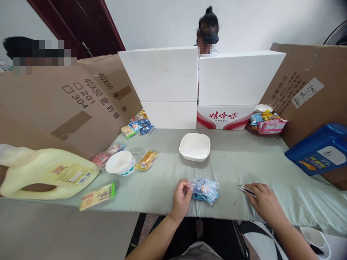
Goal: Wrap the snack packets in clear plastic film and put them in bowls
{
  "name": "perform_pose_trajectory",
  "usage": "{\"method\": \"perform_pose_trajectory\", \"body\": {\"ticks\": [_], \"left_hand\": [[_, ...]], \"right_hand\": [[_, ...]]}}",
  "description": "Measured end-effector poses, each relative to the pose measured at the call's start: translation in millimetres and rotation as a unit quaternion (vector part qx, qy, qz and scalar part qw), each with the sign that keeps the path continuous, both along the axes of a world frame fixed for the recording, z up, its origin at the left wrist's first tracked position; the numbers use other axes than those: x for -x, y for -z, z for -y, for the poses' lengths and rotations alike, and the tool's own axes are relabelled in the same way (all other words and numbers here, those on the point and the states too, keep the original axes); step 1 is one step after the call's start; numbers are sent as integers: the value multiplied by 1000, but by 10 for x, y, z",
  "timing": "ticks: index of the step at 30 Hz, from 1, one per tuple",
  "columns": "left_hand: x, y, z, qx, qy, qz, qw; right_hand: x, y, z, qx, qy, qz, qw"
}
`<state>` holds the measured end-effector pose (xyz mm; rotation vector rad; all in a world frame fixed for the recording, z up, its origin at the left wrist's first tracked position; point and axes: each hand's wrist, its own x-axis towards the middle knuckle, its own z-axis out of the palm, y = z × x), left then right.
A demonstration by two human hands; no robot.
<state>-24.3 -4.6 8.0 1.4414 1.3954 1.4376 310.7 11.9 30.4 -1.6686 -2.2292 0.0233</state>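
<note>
My left hand [181, 196] pinches the left end of a small clear-and-blue snack packet [205, 189] lying on the pale green cloth [151, 180] near the table's front edge. My right hand [264, 202] rests flat on the cloth to the right, its fingers on a thin metal tool [245, 190], perhaps tweezers or scissors. An empty white square bowl [194, 146] sits behind the packet, about a hand's length away.
A yellow jug [46, 173] lies at left, with a white cup [120, 162] and loose snack packets [146, 160] nearby. A blue jug [321, 148] is at right. White boxes [162, 76], cardboard walls and a plate of snacks [264, 122] stand behind. A person sits beyond.
</note>
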Motion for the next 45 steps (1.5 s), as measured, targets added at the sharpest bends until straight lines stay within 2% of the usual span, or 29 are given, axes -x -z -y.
{"method": "perform_pose_trajectory", "body": {"ticks": [3, 7, 10, 12, 13, 15, 17, 19, 22, 26, 29, 31, 33, 36, 38, 40, 43, 45], "left_hand": [[104, 25, 40, 38, -47, 91, 994], [306, 34, 124, 52, -90, 98, 990], [423, -54, 194, -22, -174, 22, 984], [441, -179, 255, -125, -181, -83, 972], [425, -255, 286, -178, -145, -140, 963], [350, -405, 329, -252, -3, -241, 937], [250, -509, 327, -255, 148, -320, 901], [177, -531, 279, -205, 220, -392, 869], [186, -439, 182, -135, 193, -465, 854], [309, -332, 187, -116, 156, -470, 861], [353, -389, 315, -120, 161, -466, 862], [358, -474, 414, -117, 190, -470, 854], [357, -559, 489, -108, 236, -473, 842], [340, -623, 529, -82, 275, -468, 836], [310, -600, 504, -61, 253, -471, 843], [269, -531, 445, -50, 208, -474, 854], [213, -395, 314, -46, 140, -472, 869], [184, -326, 218, -34, 107, -482, 869]], "right_hand": [[426, -65, 30, -35, -36, -76, 996], [1094, -174, 92, 5, -126, -123, 984], [1322, -231, 132, 29, -152, -118, 981], [1331, -292, 174, 51, -177, -116, 976], [1308, -334, 203, 65, -197, -116, 971], [1239, -432, 274, 99, -247, -113, 957], [1154, -517, 338, 142, -293, -104, 940], [1048, -555, 363, 178, -316, -88, 928], [830, -512, 296, 168, -279, -58, 944], [553, -429, 122, 68, -207, -35, 975], [526, -473, 70, -23, -175, -64, 982], [614, -552, 100, -47, -178, -96, 978], [763, -638, 171, -26, -211, -124, 969], [1025, -685, 309, 83, -273, -113, 952], [1171, -630, 388, 169, -288, -60, 941], [1263, -529, 431, 212, -271, 8, 939], [1282, -384, 414, 197, -206, 68, 956], [1234, -323, 364, 157, -166, 57, 972]]}}
